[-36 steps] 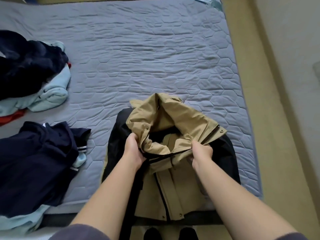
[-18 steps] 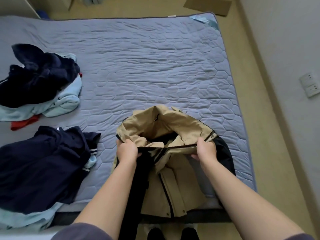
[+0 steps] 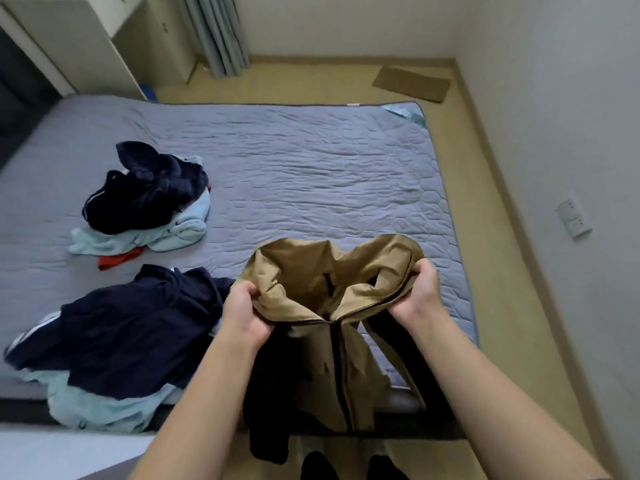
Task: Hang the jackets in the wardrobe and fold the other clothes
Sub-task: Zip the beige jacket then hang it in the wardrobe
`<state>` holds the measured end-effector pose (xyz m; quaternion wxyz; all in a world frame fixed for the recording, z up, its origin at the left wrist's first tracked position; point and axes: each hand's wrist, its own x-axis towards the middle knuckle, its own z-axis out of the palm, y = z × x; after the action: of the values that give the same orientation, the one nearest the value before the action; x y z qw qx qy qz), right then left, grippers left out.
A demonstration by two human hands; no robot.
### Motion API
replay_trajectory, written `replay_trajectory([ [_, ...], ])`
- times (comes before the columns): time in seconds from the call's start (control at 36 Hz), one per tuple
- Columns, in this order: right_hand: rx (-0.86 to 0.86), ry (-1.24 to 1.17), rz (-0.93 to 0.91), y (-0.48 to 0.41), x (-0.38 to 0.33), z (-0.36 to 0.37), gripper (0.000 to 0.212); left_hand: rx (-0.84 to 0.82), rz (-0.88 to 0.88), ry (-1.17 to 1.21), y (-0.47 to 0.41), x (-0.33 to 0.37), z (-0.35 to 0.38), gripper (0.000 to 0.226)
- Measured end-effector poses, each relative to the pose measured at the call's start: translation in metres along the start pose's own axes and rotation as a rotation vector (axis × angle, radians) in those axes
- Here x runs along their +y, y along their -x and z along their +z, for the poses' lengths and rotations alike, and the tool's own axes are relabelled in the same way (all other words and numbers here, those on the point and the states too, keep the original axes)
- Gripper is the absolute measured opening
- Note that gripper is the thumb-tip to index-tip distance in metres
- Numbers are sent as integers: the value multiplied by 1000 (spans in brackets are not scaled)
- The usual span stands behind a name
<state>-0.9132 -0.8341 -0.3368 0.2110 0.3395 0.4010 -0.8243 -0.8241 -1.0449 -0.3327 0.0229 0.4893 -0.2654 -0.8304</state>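
Note:
A tan jacket (image 3: 311, 271) with black sleeves hangs from both my hands over the near edge of the bed. My left hand (image 3: 247, 311) grips its collar on the left. My right hand (image 3: 417, 294) grips the collar on the right. Its hood stands open between them, and the zipped front drops toward the floor. A dark navy garment with white stripes (image 3: 121, 327) lies crumpled at the bed's near left, on top of a pale blue one (image 3: 100, 407). Farther back lies a second heap (image 3: 145, 188) of navy, pale blue and red clothes.
The grey quilted bed (image 3: 311, 174) fills the middle of the view. A pale cabinet (image 3: 104, 43) and grey curtains (image 3: 218, 32) stand at the back left. A flat piece of cardboard (image 3: 412, 83) lies on the floor at the back right. A wall with a socket (image 3: 573, 218) runs along the right.
Both hands have lifted the jacket off the bed and spread its collar wider. The view has tilted up, bringing the cabinet, curtains and far floor into sight.

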Motion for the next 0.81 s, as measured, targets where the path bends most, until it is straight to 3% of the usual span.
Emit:
replay_trajectory([
  [0.14, -152, -44, 81, 58, -9, 28, 41, -135, 133, -5, 86, 12, -1, 27],
  [0.25, -267, -29, 187, 89, -16, 40, 46, -103, 236, 55, 134, 9, -19, 29],
  [0.5, -509, 241, 445, 119, -18, 37, 36, 96, 593, 452, 217, -75, -47, 41],
  [0.58, -603, 284, 526, 141, -19, 29, 34, 169, 698, 584, 251, -107, -54, 34],
  [0.81, -761, 531, 741, 209, 3, 15, 25, 484, 936, 689, 342, -164, -69, 29],
])
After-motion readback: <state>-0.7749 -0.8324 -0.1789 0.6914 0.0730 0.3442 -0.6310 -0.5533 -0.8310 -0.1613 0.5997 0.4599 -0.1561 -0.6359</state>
